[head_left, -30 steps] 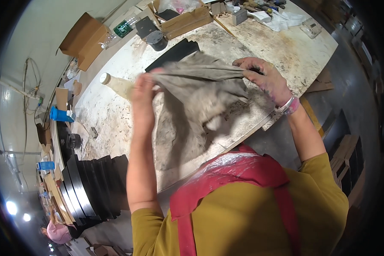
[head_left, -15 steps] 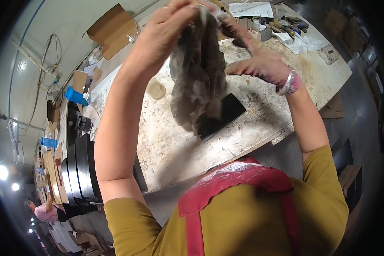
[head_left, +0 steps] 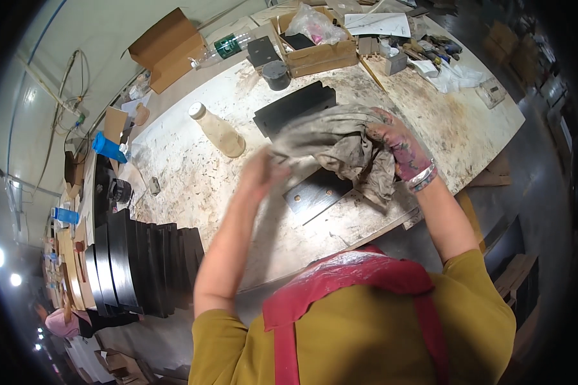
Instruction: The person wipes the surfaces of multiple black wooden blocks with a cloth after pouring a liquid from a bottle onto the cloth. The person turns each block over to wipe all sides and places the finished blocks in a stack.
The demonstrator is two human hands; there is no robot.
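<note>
A long, stained workbench (head_left: 192, 186) fills the head view, its near edge running from lower left up toward the right, where the corner bends away above dark floor. Most of its middle is bare, scuffed board — the clutter keeps to the far edge: an open cardboard box (head_left: 315, 54), a dark round tin (head_left: 277, 74), small tools and white rags. A squat cream bottle (head_left: 217, 131) stands alone to the left, well apart from the hands.

The grey rag (head_left: 337, 144) is held up just over the bench, bunched and sagging. The right hand (head_left: 398, 147) is closed on its right side, fingers buried in the folds. The left hand (head_left: 263, 170) is blurred at the rag's left corner; it seems pinched on the cloth, though the grip itself cannot be told for certain.

Under the rag lies a flat black panel (head_left: 315, 196) near the front edge; a second black panel (head_left: 292, 109) lies beyond it. Off the bench's left end a row of black panels (head_left: 135, 263) stands on edge.
</note>
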